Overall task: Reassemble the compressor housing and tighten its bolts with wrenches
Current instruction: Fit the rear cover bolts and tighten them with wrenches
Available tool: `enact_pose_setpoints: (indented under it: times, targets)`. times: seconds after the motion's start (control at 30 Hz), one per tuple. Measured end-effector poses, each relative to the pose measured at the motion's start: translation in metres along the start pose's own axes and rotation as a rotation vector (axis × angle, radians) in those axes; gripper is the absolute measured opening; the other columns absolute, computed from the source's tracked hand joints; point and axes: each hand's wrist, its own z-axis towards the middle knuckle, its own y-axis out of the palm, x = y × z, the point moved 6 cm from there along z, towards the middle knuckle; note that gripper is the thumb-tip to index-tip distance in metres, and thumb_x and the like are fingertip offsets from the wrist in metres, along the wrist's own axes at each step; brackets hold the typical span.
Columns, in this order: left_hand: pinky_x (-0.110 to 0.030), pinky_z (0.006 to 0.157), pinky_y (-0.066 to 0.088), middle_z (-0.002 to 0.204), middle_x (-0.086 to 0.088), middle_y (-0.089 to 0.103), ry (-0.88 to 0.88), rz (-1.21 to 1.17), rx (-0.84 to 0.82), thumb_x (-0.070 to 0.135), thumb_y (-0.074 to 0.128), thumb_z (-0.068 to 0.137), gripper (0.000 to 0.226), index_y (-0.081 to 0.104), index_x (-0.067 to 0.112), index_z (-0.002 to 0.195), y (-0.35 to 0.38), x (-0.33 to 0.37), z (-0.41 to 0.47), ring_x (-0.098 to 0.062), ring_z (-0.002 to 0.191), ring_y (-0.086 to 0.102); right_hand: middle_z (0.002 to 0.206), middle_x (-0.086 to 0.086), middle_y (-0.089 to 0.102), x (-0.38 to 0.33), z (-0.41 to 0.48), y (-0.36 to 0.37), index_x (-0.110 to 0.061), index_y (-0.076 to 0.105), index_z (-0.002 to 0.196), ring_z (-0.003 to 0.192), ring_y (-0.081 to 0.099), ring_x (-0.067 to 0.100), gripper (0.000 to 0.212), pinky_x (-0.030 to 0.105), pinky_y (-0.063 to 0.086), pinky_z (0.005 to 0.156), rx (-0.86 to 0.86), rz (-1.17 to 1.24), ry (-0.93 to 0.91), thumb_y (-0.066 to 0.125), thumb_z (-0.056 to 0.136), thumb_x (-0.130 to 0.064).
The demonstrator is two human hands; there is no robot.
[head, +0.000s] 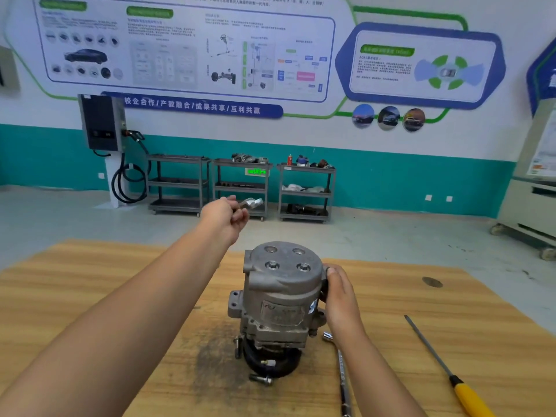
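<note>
The compressor housing (279,284) stands upright near the middle of the wooden table (90,296), its dark pulley (270,361) end down and its round cap facing up with four recessed bolt seats. The right hand (340,296) holds the housing's right side, thumb at the cap's edge and fingers curled round the back. The left hand (224,216) is raised well beyond the far edge of the table, fingers curled and pinching a small silvery metal tool (251,203), probably a wrench head, though it is too blurred to be sure. Loose bolts (261,379) lie just beside the base, and an L-shaped wrench (337,356) lies on the table near the right wrist, with a yellow-handled screwdriver (451,374) further right. The main risk, as I judge it, is tipping: the body balances on its narrow pulley end, so any turning force on a top bolt could rock or spin it if the one steadying hand slackens. A dark stain (210,356) under and beside the base may be oil, which would let the body slide. The loose bolts could roll off or be knocked if the housing shifts. The tool, held only at its end and far out, could slip from the pinch on the way down.
</note>
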Motion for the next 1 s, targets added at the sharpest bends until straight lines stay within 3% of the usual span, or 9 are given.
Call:
enact_pose_setpoints:
  times: [0.27,0.37,0.43,0.53,0.67,0.73,0.87,0.93,1.0]
  targets:
    - [-0.023,0.053,0.048,0.062,-0.001,0.046,0.215,0.024,0.012,0.017,0.034,0.102,0.023,0.049,0.012,0.085,-0.021,0.003,-0.042,-0.010,0.036,0.043,0.098,-0.001,0.065,0.002,-0.005,-0.001,-0.021,0.059,0.098,0.095,0.062,0.010,0.029,0.017,0.048,0.063,-0.014,0.035,0.029,0.032,0.101,-0.031]
    - [-0.024,0.058,0.052,0.065,-0.002,0.057,0.363,0.101,-0.013,0.016,0.032,0.102,0.022,0.050,0.014,0.090,-0.037,0.005,-0.074,-0.014,0.048,0.062,0.111,-0.003,0.062,-0.001,-0.015,-0.005,-0.020,0.054,0.111,0.104,0.059,0.012,0.028,0.025,0.051,0.077,0.025,0.017,0.058,0.037,0.099,-0.038]
    - [-0.022,0.061,0.053,0.067,0.000,0.065,0.469,0.150,-0.033,0.019,0.032,0.102,0.021,0.050,0.016,0.093,-0.046,0.003,-0.098,-0.017,0.061,0.069,0.117,-0.009,0.055,-0.016,-0.027,-0.017,-0.025,0.048,0.119,0.106,0.052,0.005,0.025,0.014,0.045,0.076,0.184,-0.078,-0.066,0.043,0.097,-0.035]
    - [-0.019,0.065,0.054,0.078,0.000,0.072,0.621,0.176,-0.053,0.021,0.034,0.102,0.019,0.051,0.017,0.097,-0.059,-0.007,-0.137,-0.020,0.077,0.072,0.095,-0.020,0.054,-0.056,-0.063,-0.024,-0.039,0.043,0.124,0.085,0.053,-0.005,0.039,0.005,0.042,0.063,0.320,-0.085,-0.432,0.052,0.095,-0.015]
    - [-0.020,0.069,0.053,0.086,-0.008,0.073,0.703,0.132,-0.157,0.031,0.044,0.095,0.017,0.055,0.019,0.089,-0.071,-0.031,-0.183,-0.028,0.082,0.071,0.083,-0.016,0.060,-0.086,-0.103,0.014,-0.053,0.025,0.139,0.077,0.057,0.001,0.068,0.009,0.045,0.064,-0.049,-0.403,-0.729,0.055,0.089,-0.017]
    - [-0.021,0.071,0.053,0.086,-0.011,0.072,0.698,0.159,-0.256,0.039,0.053,0.089,0.016,0.061,0.026,0.083,-0.073,-0.047,-0.198,-0.030,0.081,0.071,0.093,-0.016,0.066,-0.088,-0.115,0.025,-0.048,0.033,0.137,0.084,0.057,0.002,0.056,0.017,0.047,0.073,-0.104,-0.565,-0.819,0.053,0.088,-0.029]
    - [-0.029,0.081,0.054,0.106,-0.005,0.071,0.684,0.278,-0.467,0.044,0.058,0.084,0.016,0.064,0.032,0.093,-0.073,-0.067,-0.208,-0.024,0.099,0.068,0.092,-0.015,0.067,-0.085,-0.115,0.014,-0.023,0.067,0.109,0.084,0.059,0.007,0.030,0.026,0.046,0.076,0.072,-0.451,-0.772,0.059,0.081,-0.027]
    - [-0.026,0.078,0.055,0.111,0.006,0.068,0.690,0.362,-0.471,0.056,0.057,0.082,0.030,0.060,0.034,0.102,-0.084,-0.069,-0.200,-0.012,0.099,0.066,0.089,-0.012,0.067,-0.075,-0.110,0.002,-0.016,0.068,0.102,0.080,0.060,0.011,0.019,0.031,0.046,0.072,0.178,-0.434,-0.702,0.061,0.084,-0.021]
    - [-0.018,0.065,0.051,0.095,0.010,0.069,0.659,0.493,-0.351,0.049,0.049,0.090,0.020,0.061,0.034,0.094,-0.101,-0.069,-0.185,-0.011,0.080,0.066,0.094,-0.011,0.066,-0.057,-0.105,-0.011,-0.019,0.063,0.104,0.081,0.061,0.013,0.014,0.030,0.046,0.069,0.204,-0.373,-0.590,0.056,0.092,-0.017]
